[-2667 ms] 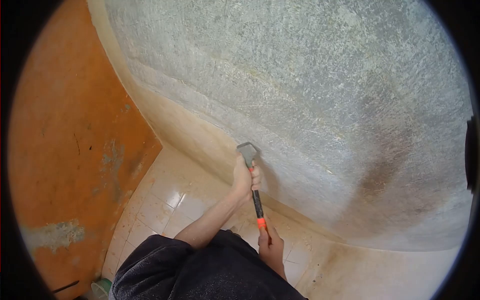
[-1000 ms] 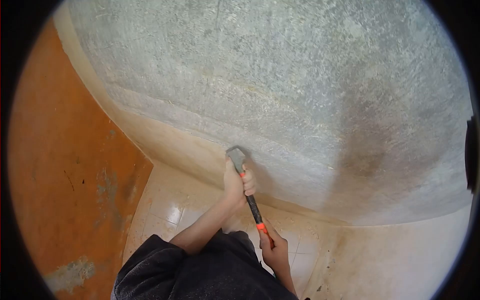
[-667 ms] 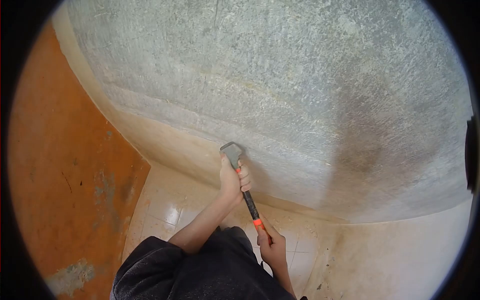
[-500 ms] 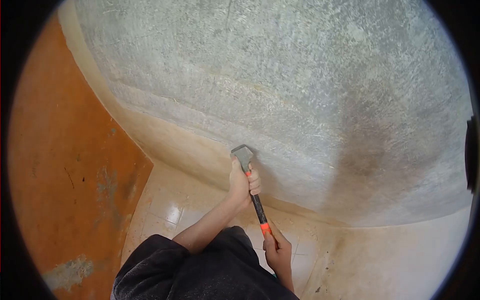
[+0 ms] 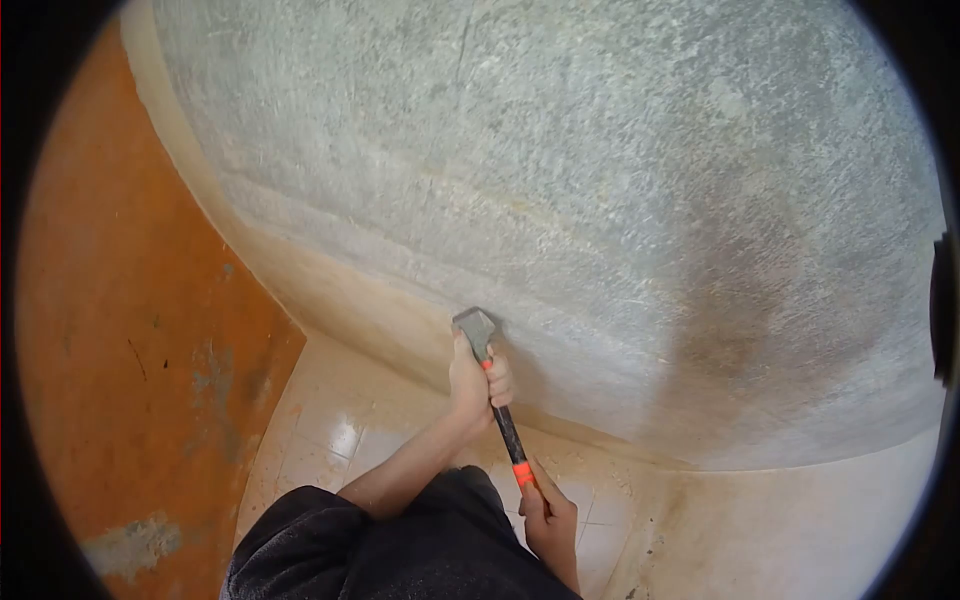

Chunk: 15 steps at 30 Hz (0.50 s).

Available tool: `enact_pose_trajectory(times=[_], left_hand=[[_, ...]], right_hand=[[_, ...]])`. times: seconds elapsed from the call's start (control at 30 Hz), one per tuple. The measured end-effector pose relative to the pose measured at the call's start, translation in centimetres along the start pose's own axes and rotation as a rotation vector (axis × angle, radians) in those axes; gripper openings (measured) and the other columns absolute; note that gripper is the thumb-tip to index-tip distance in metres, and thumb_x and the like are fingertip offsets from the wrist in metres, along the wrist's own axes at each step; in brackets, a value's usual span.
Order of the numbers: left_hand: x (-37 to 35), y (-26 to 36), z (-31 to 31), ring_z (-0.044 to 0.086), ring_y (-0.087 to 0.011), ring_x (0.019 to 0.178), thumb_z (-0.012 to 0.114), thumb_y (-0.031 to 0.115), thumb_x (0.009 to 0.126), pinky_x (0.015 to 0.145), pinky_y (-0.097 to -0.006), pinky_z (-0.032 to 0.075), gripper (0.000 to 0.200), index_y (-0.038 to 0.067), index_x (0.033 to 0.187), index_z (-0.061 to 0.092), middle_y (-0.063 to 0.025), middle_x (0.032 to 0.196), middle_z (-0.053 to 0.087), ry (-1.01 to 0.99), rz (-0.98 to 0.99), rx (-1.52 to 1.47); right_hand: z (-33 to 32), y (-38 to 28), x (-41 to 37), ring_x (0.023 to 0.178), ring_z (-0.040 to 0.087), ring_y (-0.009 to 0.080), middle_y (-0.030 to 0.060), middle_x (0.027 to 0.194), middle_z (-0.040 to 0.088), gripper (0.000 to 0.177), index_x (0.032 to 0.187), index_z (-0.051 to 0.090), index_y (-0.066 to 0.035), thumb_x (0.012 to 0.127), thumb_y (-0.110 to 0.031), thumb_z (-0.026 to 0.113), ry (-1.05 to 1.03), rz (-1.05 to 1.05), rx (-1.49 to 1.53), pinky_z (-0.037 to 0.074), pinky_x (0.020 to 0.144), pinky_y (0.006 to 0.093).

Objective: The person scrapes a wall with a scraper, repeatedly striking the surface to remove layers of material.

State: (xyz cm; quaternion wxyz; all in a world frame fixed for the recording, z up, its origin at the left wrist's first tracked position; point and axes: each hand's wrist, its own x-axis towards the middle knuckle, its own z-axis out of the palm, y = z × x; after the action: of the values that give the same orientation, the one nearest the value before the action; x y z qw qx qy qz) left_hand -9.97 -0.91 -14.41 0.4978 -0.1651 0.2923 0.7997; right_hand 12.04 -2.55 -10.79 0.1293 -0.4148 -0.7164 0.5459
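Note:
A long-handled scraper (image 5: 511,436) with a black and orange-red handle slants across the middle of the view. Its flat grey head rests against or very near the lower part of the rough grey wall (image 5: 560,140); exact contact is hard to tell. Just below the head, my left hand (image 5: 475,384) is closed round the upper handle. My right hand (image 5: 551,522) grips the lower end by the orange-red band, and hides the butt of the handle.
An orange painted surface (image 5: 110,350) with worn grey patches borders the wall on the left. Below lies a dusty tiled floor (image 5: 320,430). A pale surface (image 5: 790,520) meets the wall at the lower right. Dark clothing (image 5: 420,550) covers my body at the bottom.
Both hands and the scraper have shifted slightly down and to the left along the wall. Each hand keeps its grip.

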Motion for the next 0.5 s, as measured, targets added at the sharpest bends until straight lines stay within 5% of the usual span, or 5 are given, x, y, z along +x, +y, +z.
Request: enact_pose_trajectory(times=[0.17,0.27,0.37,0.5], left_hand=[[0.1,0.7,-0.2,0.017,-0.0074,0.04,0.022,0.061,0.101,0.037,-0.025,0.017,0.051,0.018,0.084,0.043,0.0067,0.054,0.021,-0.009,-0.003,0.018],[-0.2,0.3,0.0,0.017,-0.0071,0.04,0.022,0.061,0.101,0.037,-0.0249,0.016,0.051,0.018,0.082,0.043,0.0071,0.054,0.021,0.021,0.014,0.019],[-0.4,-0.3,1.2,0.016,-0.0065,0.039,0.022,0.06,0.101,0.036,-0.025,0.016,0.051,0.019,0.081,0.043,0.0082,0.053,0.02,0.027,-0.027,-0.019],[0.1,1.1,-0.3,0.017,-0.0071,0.038,0.025,0.058,0.102,0.034,-0.0259,0.016,0.048,0.019,0.079,0.043,0.0075,0.052,0.021,-0.022,0.017,0.01]], right_hand=[[0.5,1.2,0.8,0.063,0.05,0.0079,0.0018,0.072,0.056,0.04,0.136,0.054,-0.001,0.097,-0.008,0.053,-0.011,-0.056,-0.038,0.044,0.06,0.0228],[0.6,1.4,0.4,0.062,0.057,0.0091,0.0104,0.073,0.065,0.038,0.132,0.058,-0.002,0.095,-0.01,0.058,0.025,-0.078,-0.041,0.048,0.061,0.0248],[-0.9,0.2,-0.4,0.063,0.058,0.0098,0.0108,0.074,0.065,0.039,0.133,0.059,-0.005,0.094,-0.01,0.058,0.017,0.019,-0.011,0.048,0.061,0.0251],[1.0,0.3,0.7,0.059,0.054,0.0094,0.0096,0.069,0.061,0.039,0.133,0.058,-0.003,0.095,-0.009,0.058,-0.033,-0.121,-0.115,0.047,0.058,0.0251]])
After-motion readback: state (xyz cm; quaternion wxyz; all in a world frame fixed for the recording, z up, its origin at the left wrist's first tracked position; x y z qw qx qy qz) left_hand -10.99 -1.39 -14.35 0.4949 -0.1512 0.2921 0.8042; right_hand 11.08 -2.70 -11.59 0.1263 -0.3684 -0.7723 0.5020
